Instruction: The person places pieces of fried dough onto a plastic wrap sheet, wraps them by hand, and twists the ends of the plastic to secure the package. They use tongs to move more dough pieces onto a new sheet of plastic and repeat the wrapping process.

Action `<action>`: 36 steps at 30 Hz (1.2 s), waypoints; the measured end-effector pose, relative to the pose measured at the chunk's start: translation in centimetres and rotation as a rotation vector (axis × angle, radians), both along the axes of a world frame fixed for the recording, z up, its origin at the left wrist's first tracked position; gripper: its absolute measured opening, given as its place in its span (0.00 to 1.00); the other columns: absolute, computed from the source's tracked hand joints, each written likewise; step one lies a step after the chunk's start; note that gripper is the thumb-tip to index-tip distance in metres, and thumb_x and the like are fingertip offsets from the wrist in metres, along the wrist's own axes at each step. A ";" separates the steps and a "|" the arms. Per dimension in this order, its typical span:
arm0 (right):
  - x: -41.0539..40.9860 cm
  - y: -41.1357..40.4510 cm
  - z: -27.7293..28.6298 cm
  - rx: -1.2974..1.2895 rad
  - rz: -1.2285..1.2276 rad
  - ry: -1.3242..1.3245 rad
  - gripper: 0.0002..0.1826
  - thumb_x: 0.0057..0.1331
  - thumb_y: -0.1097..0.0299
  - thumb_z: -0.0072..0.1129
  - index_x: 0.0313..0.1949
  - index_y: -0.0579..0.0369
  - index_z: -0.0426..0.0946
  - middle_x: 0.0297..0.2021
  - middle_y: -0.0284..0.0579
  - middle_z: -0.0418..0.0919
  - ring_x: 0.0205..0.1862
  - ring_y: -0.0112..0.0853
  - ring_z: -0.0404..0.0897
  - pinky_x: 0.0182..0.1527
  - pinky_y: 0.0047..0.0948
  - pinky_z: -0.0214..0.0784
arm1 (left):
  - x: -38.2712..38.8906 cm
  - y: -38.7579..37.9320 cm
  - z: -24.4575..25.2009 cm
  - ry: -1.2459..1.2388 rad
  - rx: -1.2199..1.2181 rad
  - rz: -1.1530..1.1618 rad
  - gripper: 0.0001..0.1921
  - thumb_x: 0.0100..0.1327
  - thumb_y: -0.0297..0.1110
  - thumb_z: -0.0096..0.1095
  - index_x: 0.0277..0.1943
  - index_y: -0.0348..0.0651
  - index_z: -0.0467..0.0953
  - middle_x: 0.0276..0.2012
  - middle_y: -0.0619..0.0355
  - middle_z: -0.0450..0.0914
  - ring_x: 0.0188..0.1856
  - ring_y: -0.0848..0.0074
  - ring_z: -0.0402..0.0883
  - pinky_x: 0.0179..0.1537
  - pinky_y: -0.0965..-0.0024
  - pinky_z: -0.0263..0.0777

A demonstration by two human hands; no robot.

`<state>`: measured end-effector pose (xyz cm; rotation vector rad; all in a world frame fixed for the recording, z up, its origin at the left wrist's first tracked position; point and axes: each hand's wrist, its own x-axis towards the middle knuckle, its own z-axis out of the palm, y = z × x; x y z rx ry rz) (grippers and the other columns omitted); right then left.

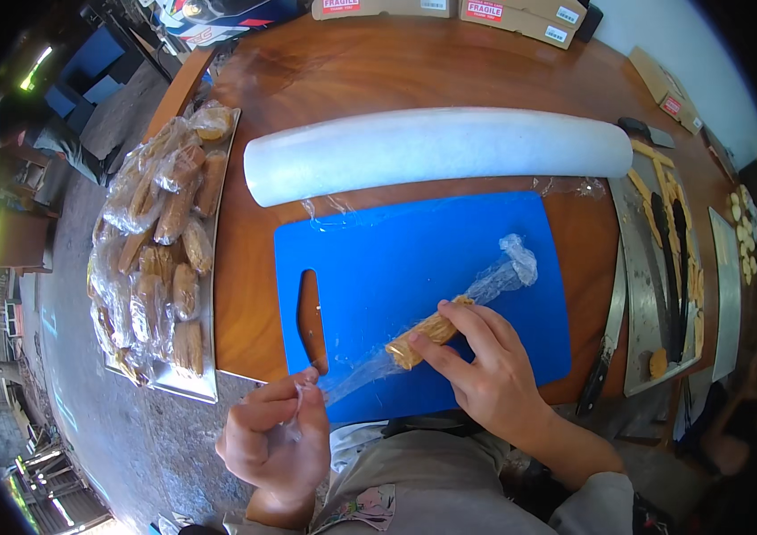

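My right hand (pixel 492 364) grips a bundle of brown sticks (pixel 422 338) rolled in clear plastic film, over a blue cutting board (pixel 412 247). Between the thumb and fingers of my left hand (pixel 281 428) is one gathered end of the plastic film (pixel 365 371), pulled out towards the board's near left corner. The film's other end (pixel 519 261) is bunched up and lies on the right side of the board. Behind the board, a long white roll of plastic wrap (pixel 439 150) stretches across the wooden table (pixel 378 67).
At left, a metal tray (pixel 208 381) bears several wrapped bundles (pixel 158 267). A knife (pixel 602 368) lies right of the board, beside another tray (pixel 642 294) with black tongs (pixel 673 254) and brown strips. Cardboard boxes (pixel 519 17) stand at the back. A person's leg (pixel 67 150) shows far left.
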<state>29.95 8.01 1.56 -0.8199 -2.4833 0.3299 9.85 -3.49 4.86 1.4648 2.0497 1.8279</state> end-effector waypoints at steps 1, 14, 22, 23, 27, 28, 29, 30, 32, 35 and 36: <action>0.0 -0.1 -0.3 -0.001 0.010 0.024 0.20 0.61 0.73 0.67 0.54 0.45 0.88 0.59 0.53 0.79 0.58 0.46 0.80 0.62 0.44 0.74 | 0.2 -0.2 0.5 0.002 -0.003 0.001 0.13 0.61 0.14 0.74 0.35 0.35 0.72 0.31 0.41 0.89 0.32 0.69 0.91 0.35 0.71 0.84; 1.5 1.4 -0.8 -0.134 0.162 0.157 0.17 0.61 0.74 0.67 0.51 0.46 0.88 0.59 0.49 0.80 0.65 0.47 0.78 0.65 0.49 0.76 | -3.2 1.8 1.6 0.218 -0.317 -0.489 0.28 0.50 0.28 0.77 0.57 0.43 0.82 0.56 0.51 0.84 0.55 0.59 0.82 0.54 0.58 0.78; 2.6 -0.7 0.6 -0.176 0.244 0.180 0.17 0.60 0.71 0.72 0.50 0.53 0.85 0.57 0.44 0.81 0.61 0.40 0.80 0.57 0.42 0.74 | -1.9 3.1 -1.7 0.354 -0.380 -0.911 0.18 0.51 0.33 0.81 0.46 0.48 0.88 0.50 0.59 0.87 0.56 0.64 0.84 0.52 0.60 0.77; 2.6 -1.1 0.4 -0.177 0.245 0.175 0.17 0.60 0.71 0.72 0.50 0.53 0.85 0.57 0.44 0.81 0.61 0.40 0.80 0.57 0.42 0.74 | -1.7 3.2 -2.0 0.301 -0.332 -0.977 0.15 0.53 0.34 0.81 0.44 0.47 0.88 0.48 0.60 0.88 0.55 0.64 0.86 0.52 0.60 0.77; 2.6 -1.6 -0.5 -0.188 0.243 0.201 0.14 0.59 0.72 0.73 0.45 0.54 0.83 0.55 0.43 0.83 0.61 0.39 0.81 0.60 0.41 0.75 | -0.1 3.0 -2.8 0.168 -0.271 -0.910 0.10 0.58 0.34 0.80 0.42 0.44 0.87 0.43 0.58 0.88 0.48 0.63 0.89 0.46 0.60 0.80; 2.8 -1.6 -0.8 -0.169 0.247 0.221 0.13 0.59 0.72 0.73 0.44 0.55 0.83 0.54 0.44 0.84 0.60 0.40 0.82 0.59 0.41 0.76 | 0.2 3.0 -3.1 0.163 -0.267 -0.908 0.10 0.58 0.34 0.80 0.42 0.44 0.87 0.43 0.58 0.88 0.48 0.63 0.89 0.46 0.60 0.80; 3.0 -1.5 -0.8 -0.151 0.251 0.241 0.13 0.59 0.72 0.74 0.43 0.55 0.83 0.52 0.44 0.85 0.58 0.40 0.84 0.58 0.40 0.77 | 0.4 3.0 -3.4 0.142 -0.222 -0.883 0.12 0.54 0.32 0.82 0.40 0.44 0.88 0.41 0.56 0.89 0.43 0.62 0.90 0.42 0.62 0.82; 3.0 -1.5 -0.8 -0.151 0.252 0.237 0.13 0.59 0.72 0.74 0.43 0.55 0.83 0.52 0.44 0.85 0.58 0.40 0.84 0.58 0.40 0.77 | 0.6 3.0 -3.6 0.122 -0.178 -0.860 0.13 0.50 0.31 0.84 0.39 0.44 0.88 0.40 0.54 0.89 0.38 0.62 0.90 0.38 0.63 0.84; 2.8 -1.5 -0.7 -0.178 0.230 0.267 0.13 0.59 0.71 0.74 0.42 0.57 0.83 0.49 0.45 0.86 0.55 0.41 0.85 0.56 0.40 0.79 | 1.2 2.7 -3.5 0.109 -0.219 -0.792 0.14 0.49 0.29 0.84 0.40 0.43 0.88 0.39 0.52 0.89 0.37 0.63 0.90 0.36 0.65 0.83; 2.4 -1.8 -0.5 -0.243 0.192 0.310 0.13 0.60 0.70 0.75 0.42 0.58 0.83 0.47 0.46 0.86 0.55 0.43 0.85 0.55 0.40 0.80 | 1.8 3.0 -3.1 0.101 -0.278 -0.696 0.15 0.51 0.25 0.85 0.41 0.41 0.88 0.35 0.50 0.87 0.35 0.68 0.89 0.32 0.69 0.81; 2.1 -1.7 -0.1 -0.235 0.178 0.309 0.11 0.61 0.72 0.74 0.42 0.59 0.83 0.46 0.47 0.86 0.53 0.44 0.86 0.53 0.39 0.81 | 2.0 3.0 -3.4 0.076 -0.278 -0.633 0.13 0.54 0.27 0.83 0.43 0.42 0.88 0.36 0.53 0.87 0.34 0.69 0.88 0.30 0.70 0.80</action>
